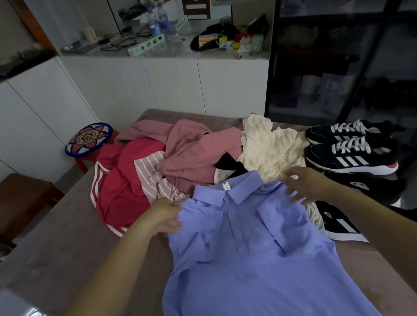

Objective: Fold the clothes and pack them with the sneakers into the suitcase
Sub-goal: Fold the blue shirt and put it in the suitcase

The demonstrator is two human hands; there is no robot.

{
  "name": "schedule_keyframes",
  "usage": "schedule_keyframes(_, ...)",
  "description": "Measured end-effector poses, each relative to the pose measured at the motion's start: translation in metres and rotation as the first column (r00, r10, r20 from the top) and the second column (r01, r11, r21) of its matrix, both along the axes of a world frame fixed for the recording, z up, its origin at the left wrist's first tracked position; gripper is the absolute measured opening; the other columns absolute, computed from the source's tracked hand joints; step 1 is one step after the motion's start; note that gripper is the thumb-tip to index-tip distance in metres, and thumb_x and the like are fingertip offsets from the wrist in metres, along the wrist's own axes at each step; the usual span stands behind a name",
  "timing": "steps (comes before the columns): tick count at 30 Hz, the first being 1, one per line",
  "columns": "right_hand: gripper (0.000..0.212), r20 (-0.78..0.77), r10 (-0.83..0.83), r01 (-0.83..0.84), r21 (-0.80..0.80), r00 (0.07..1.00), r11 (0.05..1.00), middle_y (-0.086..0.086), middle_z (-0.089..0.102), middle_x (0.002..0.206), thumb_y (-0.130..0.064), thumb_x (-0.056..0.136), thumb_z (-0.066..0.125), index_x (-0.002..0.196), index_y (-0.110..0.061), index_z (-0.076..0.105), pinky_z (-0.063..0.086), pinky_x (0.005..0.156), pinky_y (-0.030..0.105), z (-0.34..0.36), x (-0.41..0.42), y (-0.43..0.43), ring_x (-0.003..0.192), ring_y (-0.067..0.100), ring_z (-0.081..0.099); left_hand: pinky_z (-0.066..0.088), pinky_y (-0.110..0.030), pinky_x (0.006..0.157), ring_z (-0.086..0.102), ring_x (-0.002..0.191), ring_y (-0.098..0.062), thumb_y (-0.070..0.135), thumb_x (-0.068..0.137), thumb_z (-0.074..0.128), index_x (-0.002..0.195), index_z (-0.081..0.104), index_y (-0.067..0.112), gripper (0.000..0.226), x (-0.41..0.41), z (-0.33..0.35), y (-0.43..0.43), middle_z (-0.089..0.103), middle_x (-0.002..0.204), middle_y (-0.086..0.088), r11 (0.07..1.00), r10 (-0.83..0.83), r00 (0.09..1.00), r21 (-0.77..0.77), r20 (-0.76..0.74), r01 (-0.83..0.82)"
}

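My left hand (166, 217) and right hand (306, 185) rest flat-fingered on the unfolded blue shirt (240, 263); mid-frame, clothes pile (176, 161) and sneakers (352, 152) lie unpacked.

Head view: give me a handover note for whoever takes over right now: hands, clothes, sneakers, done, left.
Left hand: open, fingers flat on the blue shirt, at one shoulder.
Right hand: open, fingers spread on the other shoulder.
Shirt lies spread front-up on the table; loose pile of clothes behind it, sneakers at the right edge.
Done: shirt laid out.
Left: fold everything, pack with sneakers; suitcase not plainly in view.
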State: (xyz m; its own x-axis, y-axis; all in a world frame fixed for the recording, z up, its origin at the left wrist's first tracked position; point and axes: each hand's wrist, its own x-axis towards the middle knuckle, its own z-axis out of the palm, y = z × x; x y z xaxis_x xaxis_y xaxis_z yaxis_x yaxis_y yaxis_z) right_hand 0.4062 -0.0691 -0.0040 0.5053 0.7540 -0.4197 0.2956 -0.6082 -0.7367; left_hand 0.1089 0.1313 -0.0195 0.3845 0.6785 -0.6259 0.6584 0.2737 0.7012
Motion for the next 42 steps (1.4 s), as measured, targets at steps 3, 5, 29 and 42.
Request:
schedule_keyframes(3, 0.024, 0.334, 0.115, -0.088, -0.096, 0.935, 0.991, 0.006, 0.063, 0.087, -0.033, 0.091, 0.058, 0.099, -0.011, 0.061, 0.044, 0.063, 0.028, -0.014, 0.008, -0.001, 0.074, 0.024, 0.062, 0.046, -0.035, 0.065, 0.059, 0.077, -0.028, 0.021, 0.085, 0.051, 0.075, 0.055, 0.013, 0.013, -0.005, -0.014, 0.013, 0.055, 0.08, -0.012, 0.844, -0.199, 0.946, 0.446, -0.254, 0.297)
schedule_keyframes(5, 0.016, 0.439, 0.204, -0.154, -0.146, 0.875, 0.977, 0.004, 0.062, 0.082, -0.03, 0.091, 0.056, 0.093, -0.015, 0.062, 0.038, 0.061, 0.027, -0.017, -0.002, -0.002, 0.073, 0.019, 0.055, 0.045, -0.036, 0.078, 0.059, 0.095, -0.029, 0.017, 0.087, 0.056, 0.095, 0.061, 0.012, 0.011, -0.009, -0.024, 0.018, 0.061, 0.101, -0.013, 0.769, -0.236, 0.929, 0.53, -0.285, 0.358)
schedule_keyframes(29, 0.062, 0.707, 0.199, -0.045, -0.23, 0.679, 0.972, 0.01, 0.049, 0.131, -0.026, 0.084, 0.061, 0.14, -0.023, 0.035, 0.04, 0.092, 0.043, -0.051, 0.02, 0.0, 0.117, 0.034, 0.049, 0.039, -0.047, 0.102, 0.045, 0.123, -0.04, 0.051, 0.081, 0.055, 0.136, 0.043, 0.0, 0.076, -0.066, -0.088, -0.077, 0.044, 0.135, -0.023, 0.635, -0.172, 0.945, 0.703, -0.277, 0.321)
schedule_keyframes(42, 0.047, 0.518, -0.038, -0.06, 0.17, 0.854, 0.984, 0.024, 0.061, 0.107, -0.012, 0.077, 0.069, 0.121, 0.0, 0.058, 0.047, 0.076, 0.04, -0.109, -0.065, -0.165, 0.088, 0.041, 0.062, 0.038, -0.036, 0.095, 0.049, 0.121, -0.033, 0.056, 0.076, 0.067, 0.14, 0.036, 0.003, 0.089, -0.14, -0.116, -0.233, 0.048, 0.135, -0.017, 0.919, 0.139, 0.981, 0.387, -0.133, -0.078)
